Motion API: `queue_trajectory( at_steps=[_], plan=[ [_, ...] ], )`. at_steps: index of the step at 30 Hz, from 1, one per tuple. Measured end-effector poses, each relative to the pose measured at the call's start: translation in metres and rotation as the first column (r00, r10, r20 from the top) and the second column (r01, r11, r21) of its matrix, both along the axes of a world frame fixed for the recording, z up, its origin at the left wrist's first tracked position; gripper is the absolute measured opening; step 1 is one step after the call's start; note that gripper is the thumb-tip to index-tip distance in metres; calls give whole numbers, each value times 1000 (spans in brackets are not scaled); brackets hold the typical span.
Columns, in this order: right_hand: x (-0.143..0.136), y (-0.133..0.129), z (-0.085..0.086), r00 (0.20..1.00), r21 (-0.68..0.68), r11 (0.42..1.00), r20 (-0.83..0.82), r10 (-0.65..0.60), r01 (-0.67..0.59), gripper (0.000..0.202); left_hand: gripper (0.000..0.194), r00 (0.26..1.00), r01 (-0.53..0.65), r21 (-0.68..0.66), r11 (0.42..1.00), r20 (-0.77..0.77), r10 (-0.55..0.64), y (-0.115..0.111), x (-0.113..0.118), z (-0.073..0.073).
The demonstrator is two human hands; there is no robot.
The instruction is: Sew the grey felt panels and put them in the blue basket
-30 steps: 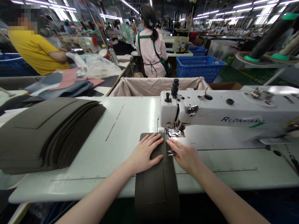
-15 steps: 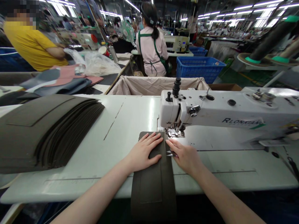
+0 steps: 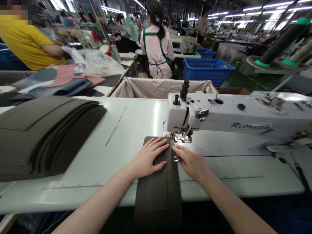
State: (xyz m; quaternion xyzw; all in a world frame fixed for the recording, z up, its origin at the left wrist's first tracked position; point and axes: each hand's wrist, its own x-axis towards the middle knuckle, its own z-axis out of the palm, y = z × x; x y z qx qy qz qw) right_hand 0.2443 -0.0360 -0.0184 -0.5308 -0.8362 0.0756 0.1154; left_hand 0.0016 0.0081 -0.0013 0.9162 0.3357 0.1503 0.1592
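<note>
A dark olive fabric panel (image 3: 157,191) with a stitched rectangular outline lies on the sewing table, its near end hanging over the front edge. My left hand (image 3: 148,157) rests flat on it with fingers spread. At the panel's right edge, my right hand (image 3: 192,161) has its fingers curled round small thread snips (image 3: 178,159), whose blades point left out of the grip. The fingertips of that hand touch the panel edge. Just beyond them is the presser foot (image 3: 181,138) of the white sewing machine (image 3: 219,113). The panel's far end lies just left of the foot.
A thick stack of similar dark panels (image 3: 48,136) stands at the left of the table (image 3: 126,130). Behind the table is a cloth-lined bin (image 3: 156,87), with a blue basket (image 3: 207,70) further back. Two co-workers sit ahead, one in yellow (image 3: 26,42).
The whole view has shifted slightly left and up. Both hands and the panel keep the same places relative to the machine.
</note>
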Motion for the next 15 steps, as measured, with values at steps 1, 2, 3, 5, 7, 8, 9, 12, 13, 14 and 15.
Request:
queue_trajectory(
  at_steps=[1, 2, 3, 5, 7, 8, 9, 12, 13, 14, 15],
  plan=[
    [0, 0, 0, 1000, 0, 1000, -3, 0, 0, 56, 53, 1000, 24, 0, 1000, 8, -24, -1, 0, 2],
    [0, 0, 0, 1000, 0, 1000, -6, -1, 1, 56, 46, 998, 61, -8, 998, 11, -61, -3, 1, 4],
    [0, 0, -1, 1000, 0, 1000, -10, -1, 1, 56, 40, 994, 106, -22, 994, 9, -106, -4, 1, 6],
    [-1, 0, -1, 1000, 0, 1000, -19, -5, 5, 56, 36, 985, 175, -52, 983, 1, -175, -8, 2, 10],
    [-1, 0, 0, 1000, -1, 1000, -27, -8, 8, 55, 45, 984, 179, -58, 982, -10, -180, -10, 3, 13],
    [-1, 0, 0, 1000, -1, 1000, -28, -9, 8, 54, 51, 987, 161, -49, 986, -14, -162, -10, 3, 14],
    [-1, 0, 0, 1000, -1, 1000, -29, -11, 11, 53, 55, 990, 140, -36, 989, -20, -141, -10, 3, 14],
    [-1, 0, 1, 999, 1, 1000, -25, -20, 20, 52, 57, 995, 93, 1, 996, -33, -92, -8, 2, 12],
    [-1, 0, 1, 1000, 3, 1000, -23, -21, 21, 53, 56, 996, 82, 10, 997, -34, -82, -8, 2, 11],
    [0, 0, 0, 1000, 4, 1000, -22, -20, 20, 53, 53, 997, 76, 17, 997, -32, -75, -7, 2, 10],
    [0, 0, 0, 1000, 5, 1000, -21, -18, 18, 53, 48, 997, 75, 22, 997, -27, -75, -7, 2, 10]
  ],
)
